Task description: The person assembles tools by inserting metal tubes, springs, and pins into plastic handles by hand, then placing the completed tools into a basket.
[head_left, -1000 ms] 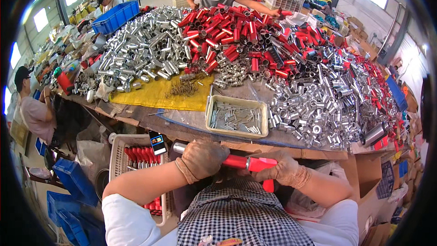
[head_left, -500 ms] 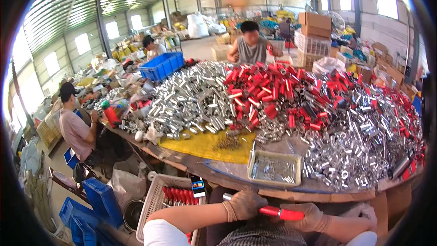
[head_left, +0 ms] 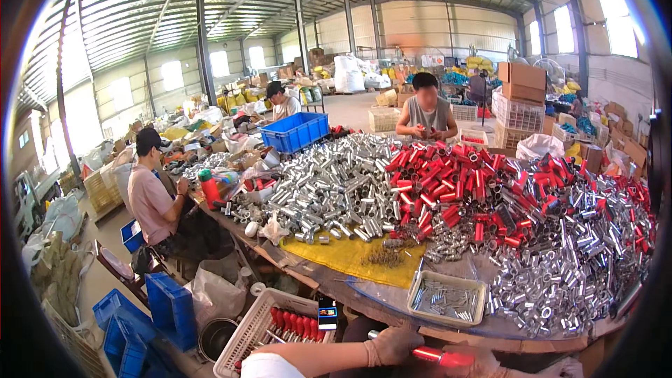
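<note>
At the lower edge, my left hand (head_left: 394, 345) is closed around a slim red-and-silver tube-shaped piece (head_left: 428, 354). A silver end pokes out on the left of that hand, and the red part shows on its right. My right hand (head_left: 483, 363), partly cut off by the picture's edge, is closed on the red part. Both hands wear thin brownish gloves. Whether the silver and red parts are one piece is hidden by my fingers. Left of my hands stands a white plastic crate (head_left: 241, 325) with several red-handled pieces (head_left: 297, 323) in it.
A small screen device (head_left: 327, 313) sits at the crate's edge. On the table lie a tray of thin metal pins (head_left: 448, 322), a yellow cloth (head_left: 350, 255), silver tubes (head_left: 329, 189) and red tubes (head_left: 448, 182). Blue bins (head_left: 170, 308) stand left. Three people work beyond.
The view has tilted up and turned left, so my hands sit lower and further right in it. Both keep their hold. The person opposite has lowered a raised hand holding a red piece.
</note>
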`<state>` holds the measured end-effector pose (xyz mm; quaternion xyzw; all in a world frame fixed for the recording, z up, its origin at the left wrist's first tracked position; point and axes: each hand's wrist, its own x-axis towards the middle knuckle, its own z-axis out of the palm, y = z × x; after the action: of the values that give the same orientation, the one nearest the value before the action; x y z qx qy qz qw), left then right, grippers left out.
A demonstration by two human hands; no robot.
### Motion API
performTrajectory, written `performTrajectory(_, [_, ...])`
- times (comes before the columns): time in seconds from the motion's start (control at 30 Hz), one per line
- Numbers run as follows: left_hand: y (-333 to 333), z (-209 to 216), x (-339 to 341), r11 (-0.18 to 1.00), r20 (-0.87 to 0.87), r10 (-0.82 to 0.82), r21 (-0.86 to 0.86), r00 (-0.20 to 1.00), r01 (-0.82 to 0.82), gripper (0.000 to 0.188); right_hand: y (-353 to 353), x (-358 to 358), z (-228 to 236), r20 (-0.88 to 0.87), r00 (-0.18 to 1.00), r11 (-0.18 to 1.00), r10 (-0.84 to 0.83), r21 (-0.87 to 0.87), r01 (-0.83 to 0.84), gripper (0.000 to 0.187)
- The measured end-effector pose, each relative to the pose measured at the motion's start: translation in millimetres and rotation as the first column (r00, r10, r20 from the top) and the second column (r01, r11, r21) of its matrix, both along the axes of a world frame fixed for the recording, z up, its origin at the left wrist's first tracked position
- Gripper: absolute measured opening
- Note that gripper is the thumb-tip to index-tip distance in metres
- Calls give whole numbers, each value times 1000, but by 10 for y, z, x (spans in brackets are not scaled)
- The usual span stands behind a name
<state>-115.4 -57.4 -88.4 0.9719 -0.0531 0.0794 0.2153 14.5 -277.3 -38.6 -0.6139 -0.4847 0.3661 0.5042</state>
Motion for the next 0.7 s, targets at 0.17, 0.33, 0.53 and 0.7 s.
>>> performTrajectory(0.17, [-46, 121, -136, 952, -24, 176, 259, 984, -164, 20, -67, 28, -186, -744, 656, 979, 128, -13, -205, 66])
performTrajectory(0.33, [-119, 223, -214, 985, -64, 104, 145, 993, -94, 21, 9, 124, -51, -741, 668, 959, 68, -135, -248, 70])
performTrajectory(0.53, [-149, 58, -251, 996, -218, -34, -86, 975, 15, 31, -27, 320, -420, 650, 725, 928, 228, 79, -363, 63])
performTrajectory(0.7, [-153, 47, -234, 989, -181, 112, -76, 977, -127, 23, -228, 165, -499, -317, 946, 963, 71, -226, -148, 57])
